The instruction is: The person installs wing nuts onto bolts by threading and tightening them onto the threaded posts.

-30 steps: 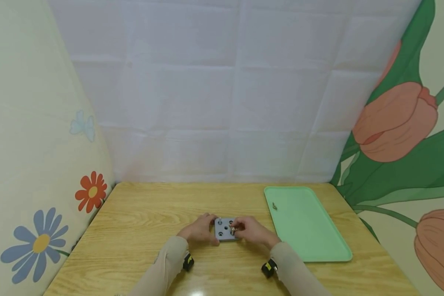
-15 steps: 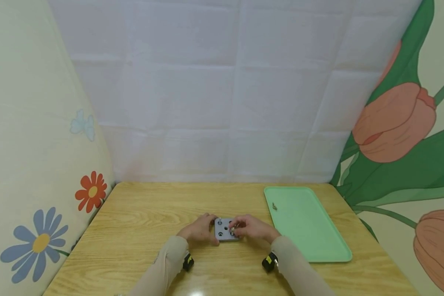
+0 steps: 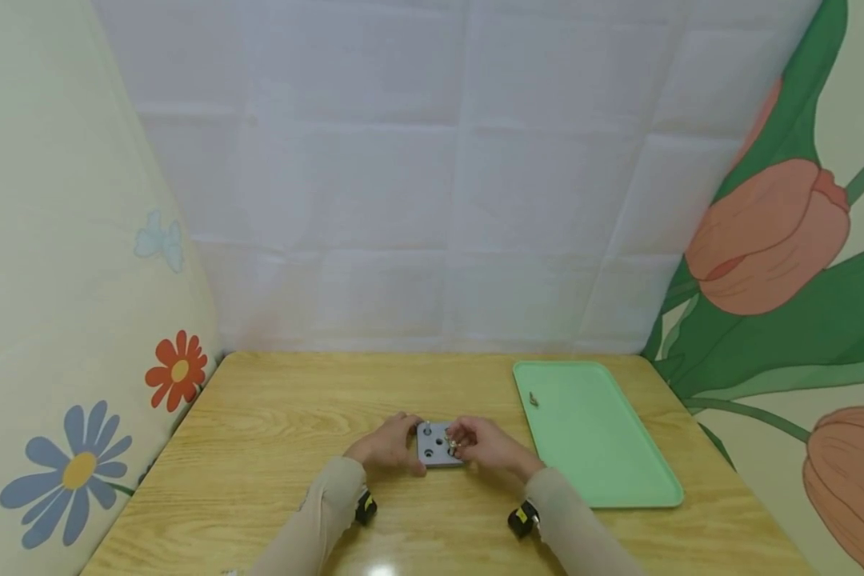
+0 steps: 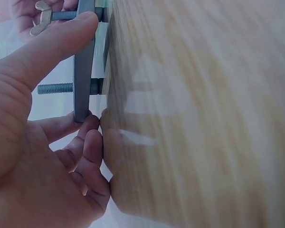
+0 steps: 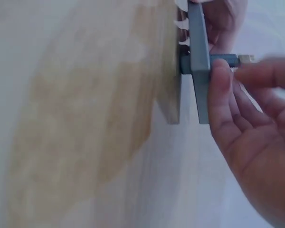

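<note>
A small grey plate (image 3: 438,460) with several holes lies between my hands in the head view. My left hand (image 3: 386,446) grips its left side, thumb and fingers at the edges. In the left wrist view two threaded bolts stick through the plate; the nearer bolt (image 4: 56,89) is bare. A brass-coloured wing nut (image 4: 43,18) sits near the end of the farther bolt (image 4: 64,15). My right hand (image 3: 491,446) pinches at this wing nut, its index finger blurred in the right wrist view, its thumb against the plate beside the bolt (image 5: 222,60).
A light green tray (image 3: 598,440) lies on the right of the wooden table (image 3: 317,384), with a small brass-coloured piece (image 3: 534,399) near its left rim. A white sheet (image 3: 374,200) hangs behind the table's far edge.
The right hand's fingers have shifted slightly around the wing nut, curling and turning at it. The left hand and the plate have stayed in place.
</note>
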Demonstrator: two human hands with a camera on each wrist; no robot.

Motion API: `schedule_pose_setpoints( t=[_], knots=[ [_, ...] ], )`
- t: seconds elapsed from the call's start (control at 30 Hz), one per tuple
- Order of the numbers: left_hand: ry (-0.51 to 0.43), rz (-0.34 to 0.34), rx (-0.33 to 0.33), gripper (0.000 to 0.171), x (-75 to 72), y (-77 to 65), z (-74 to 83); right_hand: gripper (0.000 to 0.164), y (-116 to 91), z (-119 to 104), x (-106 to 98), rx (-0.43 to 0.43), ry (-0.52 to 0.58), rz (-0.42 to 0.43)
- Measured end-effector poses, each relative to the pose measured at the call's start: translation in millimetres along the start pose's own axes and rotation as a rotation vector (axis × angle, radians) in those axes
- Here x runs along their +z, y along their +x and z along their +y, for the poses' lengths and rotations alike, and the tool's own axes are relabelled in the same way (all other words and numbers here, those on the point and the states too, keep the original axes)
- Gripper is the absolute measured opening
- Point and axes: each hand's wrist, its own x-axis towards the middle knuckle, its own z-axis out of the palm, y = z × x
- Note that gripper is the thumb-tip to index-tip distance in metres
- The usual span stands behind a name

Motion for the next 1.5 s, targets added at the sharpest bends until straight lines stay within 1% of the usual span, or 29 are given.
schedule_pose_setpoints(
  t=[0.07,0.13,0.23,0.3,0.4,0.5,0.57,0.67,0.73,0.8,0.9,0.97,1.07,1.17,1.23,1.3,1.4,1.5],
  knots=[
    [0.001,0.0,0.0,0.081,0.1,-0.5,-0.4,0.037,1,1,-2,-0.007,0.016,-0.045],
    [0.005,-0.001,-0.001,0.08,0.0,-0.6,-1.2,0.042,2,2,-5,-0.018,0.006,-0.091],
    [0.005,0.0,-0.004,0.08,-0.3,-0.5,-1.5,0.04,6,5,-9,-0.042,0.008,-0.143],
    [0.004,0.001,-0.005,0.081,-0.6,-0.5,-0.8,0.036,7,8,-11,-0.03,0.038,-0.154],
    [0.005,0.003,-0.004,0.082,-1.1,-0.6,0.4,0.023,7,10,-10,0.015,0.08,-0.123],
    [0.01,0.002,-0.005,0.082,-1.6,-0.7,1.5,0.011,5,10,-7,0.059,0.089,-0.052],
    [0.012,0.0,-0.004,0.081,-1.8,-0.6,2.1,0.011,3,8,-4,0.072,0.078,0.006],
    [0.015,0.0,-0.001,0.081,-1.5,-0.4,2.0,0.015,-2,2,2,0.078,0.052,0.088],
    [0.02,0.002,0.004,0.08,-1.1,-0.3,1.3,0.016,-4,0,5,0.079,0.039,0.123],
    [0.018,0.003,0.007,0.08,-0.4,-0.3,0.8,0.013,-6,-1,8,0.073,0.048,0.135],
    [0.009,-0.001,0.009,0.081,0.7,-0.9,1.4,0.01,-7,2,7,0.06,0.084,0.108],
    [0.002,-0.003,0.009,0.081,1.1,-1.2,2.2,0.02,-6,5,5,0.039,0.098,0.068],
    [0.011,-0.006,0.005,0.081,0.6,-1.3,3.0,0.035,-5,6,0,0.011,0.083,-0.01],
    [0.015,-0.009,0.002,0.08,0.0,-1.3,3.5,0.042,-3,7,-5,-0.012,0.081,-0.083],
    [0.017,-0.012,-0.002,0.08,-0.2,-1.5,4.1,0.04,-3,6,-7,-0.004,0.112,-0.115],
    [0.015,-0.017,-0.004,0.081,-0.1,-1.4,4.3,0.035,-2,7,-8,0.013,0.147,-0.124],
    [0.01,-0.017,-0.002,0.081,-0.7,-1.0,4.7,0.026,-3,6,-6,0.057,0.186,-0.1],
    [0.007,-0.012,0.0,0.08,-1.2,-0.6,4.8,0.017,-2,6,-3,0.079,0.179,-0.053]
  ],
)
